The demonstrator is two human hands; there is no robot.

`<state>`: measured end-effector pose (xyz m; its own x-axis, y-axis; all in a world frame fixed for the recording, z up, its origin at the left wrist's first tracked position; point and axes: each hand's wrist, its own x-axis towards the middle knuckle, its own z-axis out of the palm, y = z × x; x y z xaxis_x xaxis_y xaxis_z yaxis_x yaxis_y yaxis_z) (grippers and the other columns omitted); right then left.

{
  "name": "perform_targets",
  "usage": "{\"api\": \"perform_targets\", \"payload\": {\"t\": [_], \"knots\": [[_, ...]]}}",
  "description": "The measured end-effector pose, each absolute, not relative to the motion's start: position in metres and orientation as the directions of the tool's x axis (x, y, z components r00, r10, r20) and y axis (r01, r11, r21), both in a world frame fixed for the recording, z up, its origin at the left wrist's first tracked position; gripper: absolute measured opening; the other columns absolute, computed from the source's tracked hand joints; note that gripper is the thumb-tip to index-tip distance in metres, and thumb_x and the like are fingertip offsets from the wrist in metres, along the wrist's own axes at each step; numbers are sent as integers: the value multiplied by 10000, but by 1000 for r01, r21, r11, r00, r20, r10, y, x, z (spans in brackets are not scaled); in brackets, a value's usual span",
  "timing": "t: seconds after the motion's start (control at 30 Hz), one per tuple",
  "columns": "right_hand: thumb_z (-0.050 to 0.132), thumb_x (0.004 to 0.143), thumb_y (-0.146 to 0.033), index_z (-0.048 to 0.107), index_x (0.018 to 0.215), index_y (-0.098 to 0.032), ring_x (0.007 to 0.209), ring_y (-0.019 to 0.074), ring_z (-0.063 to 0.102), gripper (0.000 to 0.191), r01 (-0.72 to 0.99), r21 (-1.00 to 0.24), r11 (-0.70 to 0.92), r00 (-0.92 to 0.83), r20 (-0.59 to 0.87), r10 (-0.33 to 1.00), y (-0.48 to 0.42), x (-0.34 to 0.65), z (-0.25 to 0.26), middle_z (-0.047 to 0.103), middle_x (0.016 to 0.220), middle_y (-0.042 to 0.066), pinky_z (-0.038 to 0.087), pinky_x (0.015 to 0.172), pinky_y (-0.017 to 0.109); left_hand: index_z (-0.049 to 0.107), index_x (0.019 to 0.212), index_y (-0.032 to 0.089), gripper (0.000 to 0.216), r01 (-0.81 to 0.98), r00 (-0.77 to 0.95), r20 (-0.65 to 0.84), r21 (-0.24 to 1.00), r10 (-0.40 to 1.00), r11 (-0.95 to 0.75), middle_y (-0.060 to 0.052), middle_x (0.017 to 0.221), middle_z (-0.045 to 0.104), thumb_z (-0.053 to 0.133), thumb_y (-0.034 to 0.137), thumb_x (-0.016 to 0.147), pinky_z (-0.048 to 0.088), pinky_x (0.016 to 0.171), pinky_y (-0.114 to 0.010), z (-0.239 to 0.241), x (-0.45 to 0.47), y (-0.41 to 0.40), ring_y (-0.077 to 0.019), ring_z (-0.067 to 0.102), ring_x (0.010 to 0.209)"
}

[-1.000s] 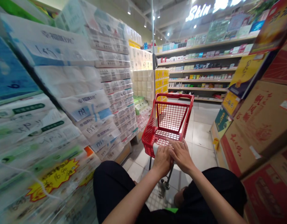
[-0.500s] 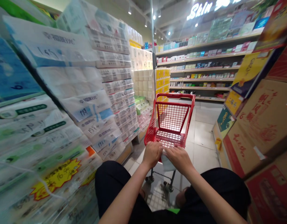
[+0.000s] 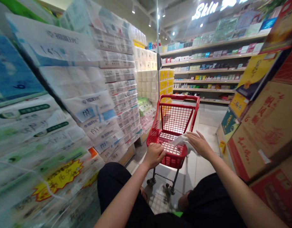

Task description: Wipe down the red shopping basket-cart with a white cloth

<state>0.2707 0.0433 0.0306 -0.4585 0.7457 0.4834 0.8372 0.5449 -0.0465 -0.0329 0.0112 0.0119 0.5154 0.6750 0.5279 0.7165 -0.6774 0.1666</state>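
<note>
In front of my knees stands a red shopping cart (image 3: 172,162) with a plastic grid basket and black wheels. My left hand (image 3: 155,155) is closed over the near left corner of the basket's rim. At the right side of the basket, my right hand (image 3: 201,144) has a thin white cloth (image 3: 183,139) under its fairly straight fingers. One part of the cloth lies across the rim and another hangs outside the basket. Whether it is fabric or paper I cannot tell.
Tall stacks of wrapped tissue packs (image 3: 89,101) line the left side close by. Cardboard boxes (image 3: 270,114) are piled on the right. Beyond the cart, shelves of small packages (image 3: 207,58) cover the back wall, past a glass panel edge (image 3: 157,31).
My right hand has moved from the near edge, beside my left hand, to the basket's right side, taking the white cloth along. My left hand has stayed on the rim.
</note>
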Motion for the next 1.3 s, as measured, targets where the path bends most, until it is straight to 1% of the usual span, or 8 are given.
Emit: {"api": "perform_targets", "payload": {"t": [0.23, 0.33, 0.47, 0.57, 0.73, 0.87, 1.07, 1.3], "knots": [[257, 981, -389, 540, 1226, -221, 1339, 236, 385, 411, 907, -195, 373, -244, 480, 843, 65, 266, 22, 549, 1341, 72, 245, 1105, 522, 586, 776, 191, 375, 754, 477, 542, 153, 692, -639, -42, 817, 568, 360, 408, 982, 337, 804, -336, 9, -31, 10, -178, 498, 806], [282, 973, -355, 577, 1121, -222, 1281, 226, 425, 357, 894, -156, 420, -282, 532, 798, 39, 242, 18, 609, 1224, 61, 236, 1123, 499, 597, 786, 195, 378, 758, 467, 547, 157, 695, -633, -42, 818, 565, 366, 424, 978, 342, 803, -338, 9, -32, 9, -182, 497, 805], [327, 969, -320, 593, 960, -235, 1095, 206, 509, 279, 858, -82, 507, -384, 553, 739, -8, 206, 20, 641, 1013, 38, 228, 1135, 453, 597, 793, 199, 377, 761, 475, 543, 142, 693, -633, -41, 818, 560, 360, 425, 981, 345, 810, -339, 10, -32, 8, -181, 496, 794], [357, 968, -330, 593, 950, -227, 1041, 215, 506, 258, 858, -30, 512, -416, 542, 730, -34, 190, 24, 631, 978, 51, 267, 1097, 446, 592, 798, 202, 374, 773, 478, 541, 114, 692, -624, -44, 832, 565, 361, 433, 981, 342, 794, -338, 11, -32, 6, -186, 496, 798], [371, 976, -353, 608, 1023, -230, 1034, 207, 518, 271, 794, 12, 608, -533, 497, 685, -35, 204, 28, 648, 989, 50, 314, 1052, 423, 578, 781, 197, 379, 763, 503, 525, 102, 686, -638, -41, 832, 569, 364, 436, 983, 337, 773, -331, 10, -31, 5, -182, 500, 802], [340, 986, -367, 606, 1114, -258, 1127, 185, 523, 314, 750, -20, 661, -584, 450, 676, -8, 235, 29, 655, 1087, 28, 281, 1103, 422, 557, 745, 192, 378, 730, 523, 515, 141, 679, -669, -27, 811, 568, 375, 425, 983, 337, 776, -318, 11, -30, 5, -169, 505, 801], [221, 996, -415, 517, 1286, -307, 1332, 197, 405, 428, 869, -120, 480, -382, 454, 805, 48, 274, 28, 577, 1309, 3, 187, 1145, 510, 548, 739, 191, 373, 713, 525, 511, 173, 681, -679, -26, 814, 570, 371, 409, 985, 336, 775, -315, 13, -31, 4, -165, 510, 802], [205, 988, -429, 541, 1258, -302, 1367, 222, 357, 450, 917, -166, 363, -255, 456, 853, 75, 278, 31, 564, 1329, 22, 263, 1098, 543, 571, 758, 199, 389, 726, 513, 516, 166, 686, -668, -31, 815, 576, 360, 433, 986, 332, 765, -322, 12, -34, 4, -169, 509, 785]]}}
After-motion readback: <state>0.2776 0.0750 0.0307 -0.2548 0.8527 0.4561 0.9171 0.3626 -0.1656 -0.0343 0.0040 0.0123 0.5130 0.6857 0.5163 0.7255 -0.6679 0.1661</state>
